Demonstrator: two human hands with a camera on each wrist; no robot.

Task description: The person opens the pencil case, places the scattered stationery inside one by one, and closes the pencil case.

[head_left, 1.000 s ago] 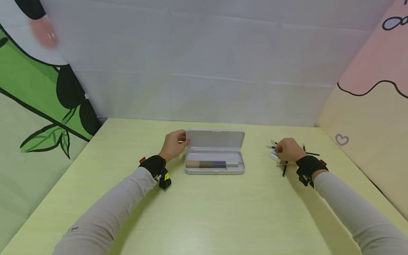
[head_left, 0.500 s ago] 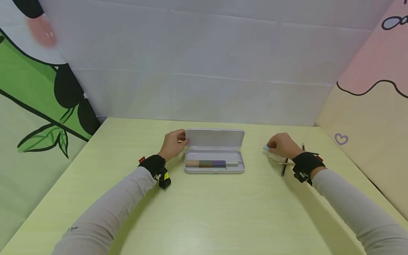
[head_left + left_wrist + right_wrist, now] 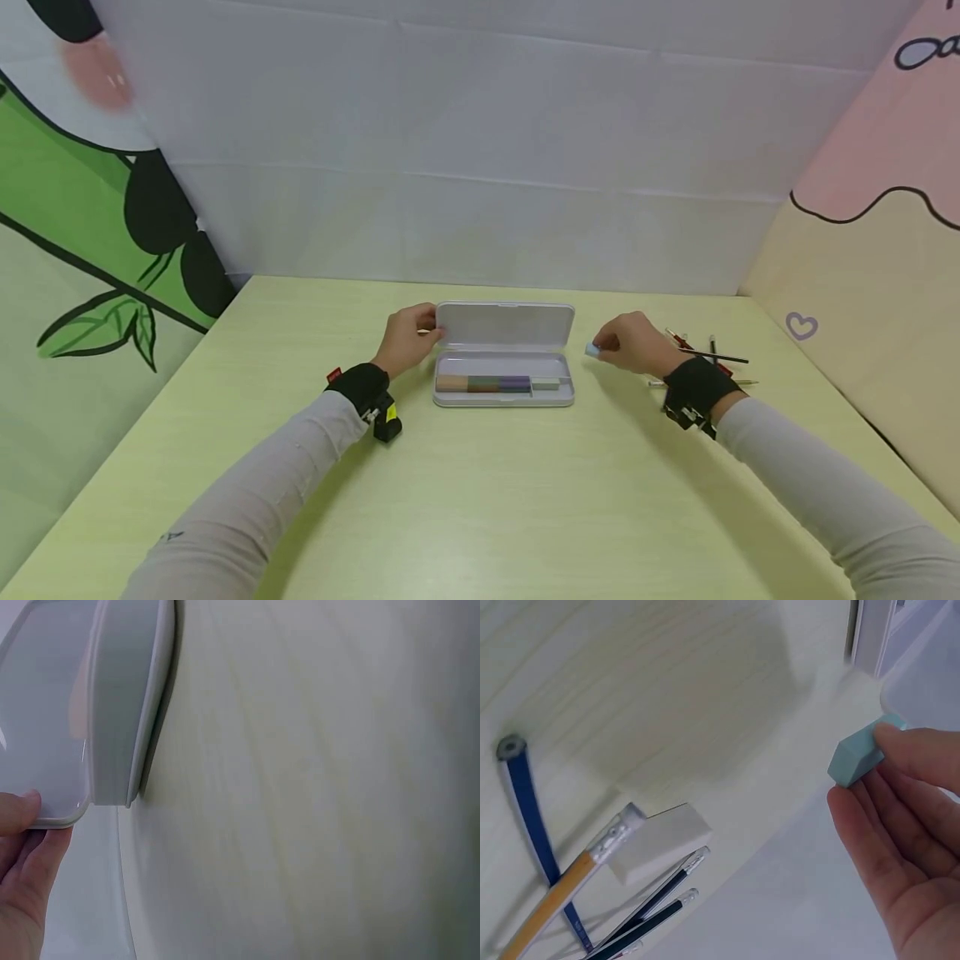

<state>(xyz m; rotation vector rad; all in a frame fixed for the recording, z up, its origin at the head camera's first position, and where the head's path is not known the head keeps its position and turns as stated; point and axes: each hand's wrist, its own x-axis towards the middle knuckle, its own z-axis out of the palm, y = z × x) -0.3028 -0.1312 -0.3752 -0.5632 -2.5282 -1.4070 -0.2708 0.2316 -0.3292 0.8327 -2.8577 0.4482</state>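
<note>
eraser (image 3: 859,754) pinched in right hand (image 3: 633,343) — left hand (image 3: 407,340) pinching lid (image 3: 504,325) by edge

A pale yellow-green tabletop (image 3: 480,492) shows faint wood grain and a soft glare (image 3: 442,546); behind it rises a creased lilac-grey backdrop (image 3: 480,150); the left wall (image 3: 75,183) bears green leaves (image 3: 90,327) and black shapes (image 3: 159,208); the right wall (image 3: 870,283) runs pink above cream, with a purple heart (image 3: 802,320).

Perhaps a small booth: pale table (image 3: 480,492), creased white backdrop (image 3: 480,167), cartoon-decorated side panels (image 3: 862,292).
</note>
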